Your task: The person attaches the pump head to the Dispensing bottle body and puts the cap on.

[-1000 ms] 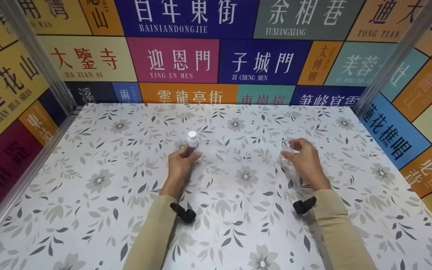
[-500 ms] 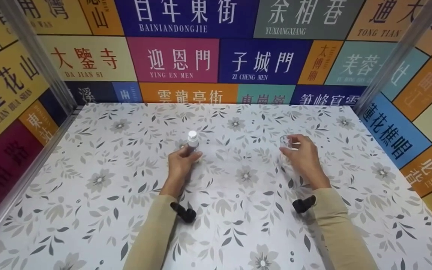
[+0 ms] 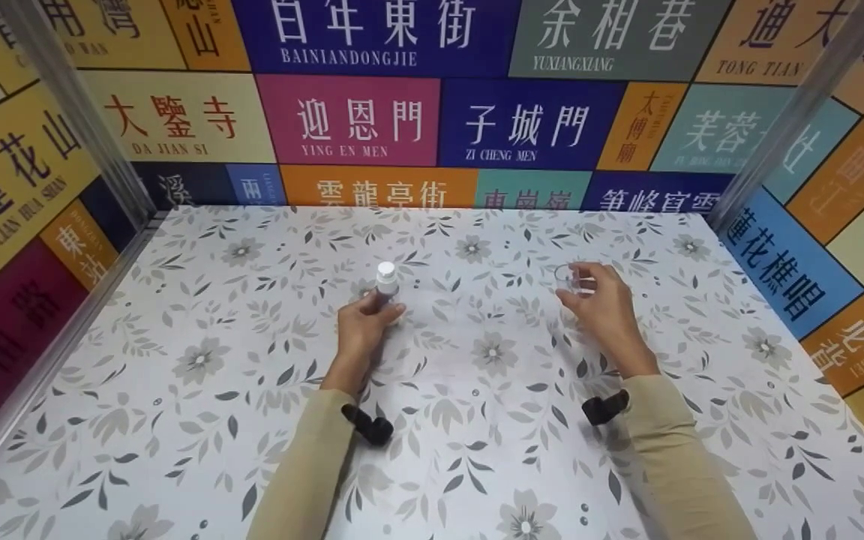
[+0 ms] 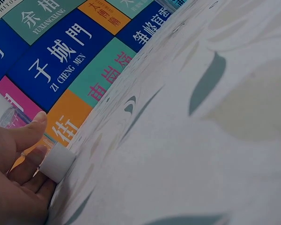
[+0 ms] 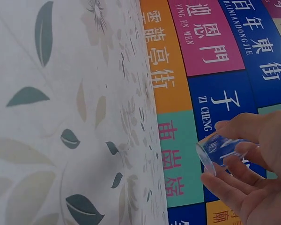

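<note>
In the head view my left hand (image 3: 363,324) grips a small bottle with a white top (image 3: 386,276), which stands upright on the table. Seen from the left wrist, the bottle has a clear body between a white upper part and a white base (image 4: 57,162), the base down at the tabletop. Thumb and fingers wrap around its clear middle. To the right, my right hand (image 3: 603,307) pinches a small clear cup (image 3: 567,278) between thumb and fingers. The right wrist view shows the cup (image 5: 210,154) raised off the table, tilted, its round rim pointing away from the palm.
A white tablecloth with grey leaves and flowers (image 3: 492,352) covers the table. Panels of coloured signs (image 3: 357,120) rise along the back edge and both sides. Metal posts (image 3: 102,127) stand at the two back corners.
My right hand has lifted the clear cup slightly up and to the left, and its rim has tipped more into view. The left hand and bottle have stayed in place.
</note>
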Motion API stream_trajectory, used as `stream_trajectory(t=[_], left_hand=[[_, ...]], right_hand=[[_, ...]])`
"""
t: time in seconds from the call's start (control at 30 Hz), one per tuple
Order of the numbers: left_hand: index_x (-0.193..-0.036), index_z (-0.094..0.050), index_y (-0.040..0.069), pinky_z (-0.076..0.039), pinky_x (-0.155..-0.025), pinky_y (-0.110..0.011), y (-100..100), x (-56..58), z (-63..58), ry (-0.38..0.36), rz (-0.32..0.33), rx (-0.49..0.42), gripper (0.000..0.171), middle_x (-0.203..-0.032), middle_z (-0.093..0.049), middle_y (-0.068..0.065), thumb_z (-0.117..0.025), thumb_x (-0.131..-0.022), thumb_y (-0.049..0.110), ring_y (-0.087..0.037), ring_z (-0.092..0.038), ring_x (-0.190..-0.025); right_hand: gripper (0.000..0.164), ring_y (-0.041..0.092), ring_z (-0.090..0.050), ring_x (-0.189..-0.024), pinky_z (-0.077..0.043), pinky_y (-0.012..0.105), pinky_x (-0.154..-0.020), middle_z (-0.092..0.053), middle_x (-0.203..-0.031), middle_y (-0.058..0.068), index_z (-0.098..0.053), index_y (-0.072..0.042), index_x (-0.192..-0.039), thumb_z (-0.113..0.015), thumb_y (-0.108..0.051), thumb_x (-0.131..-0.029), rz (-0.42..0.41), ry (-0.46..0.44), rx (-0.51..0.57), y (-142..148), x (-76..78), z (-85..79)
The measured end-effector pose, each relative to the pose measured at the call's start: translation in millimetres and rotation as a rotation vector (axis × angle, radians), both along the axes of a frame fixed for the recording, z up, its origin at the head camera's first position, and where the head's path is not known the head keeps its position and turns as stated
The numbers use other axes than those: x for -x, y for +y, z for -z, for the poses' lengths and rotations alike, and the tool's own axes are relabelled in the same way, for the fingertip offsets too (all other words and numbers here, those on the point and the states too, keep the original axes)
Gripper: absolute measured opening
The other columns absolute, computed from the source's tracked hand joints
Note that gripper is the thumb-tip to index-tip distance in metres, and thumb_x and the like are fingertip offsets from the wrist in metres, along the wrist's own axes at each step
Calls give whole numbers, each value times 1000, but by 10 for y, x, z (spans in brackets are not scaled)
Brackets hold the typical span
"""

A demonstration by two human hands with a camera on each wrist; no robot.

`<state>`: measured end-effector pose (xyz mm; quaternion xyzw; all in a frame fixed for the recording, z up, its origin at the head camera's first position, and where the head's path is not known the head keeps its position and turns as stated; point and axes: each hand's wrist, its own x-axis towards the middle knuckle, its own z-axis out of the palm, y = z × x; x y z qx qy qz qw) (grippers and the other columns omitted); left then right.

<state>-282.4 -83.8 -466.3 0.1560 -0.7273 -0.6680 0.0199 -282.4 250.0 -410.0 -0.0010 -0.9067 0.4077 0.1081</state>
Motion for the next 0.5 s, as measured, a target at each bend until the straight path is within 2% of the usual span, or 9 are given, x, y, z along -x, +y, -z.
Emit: stream_trajectory(t=[0.27,0.5], left_hand=[[-135,-59,9,-37,-120,-35,6,-5,-4,4,-11,-1,58,-149,-53,-11,-81,-82,16,-26,-44,-145],[-134,-61,10,-37,-120,-35,15,11,-10,3,-20,-11,56,-147,-55,-10,-82,-82,16,-25,-45,-145]], right_hand=[[46,38,-61,-123,-53,44,-104,-63,-128,24,-55,2,-133,-70,-7,-90,-10,35,-12,-56,-9,-73],[46,38,-61,-123,-52,45,-106,-64,-131,24,-54,4,-133,-69,-5,-90,-24,65,-20,-127,-24,-140]])
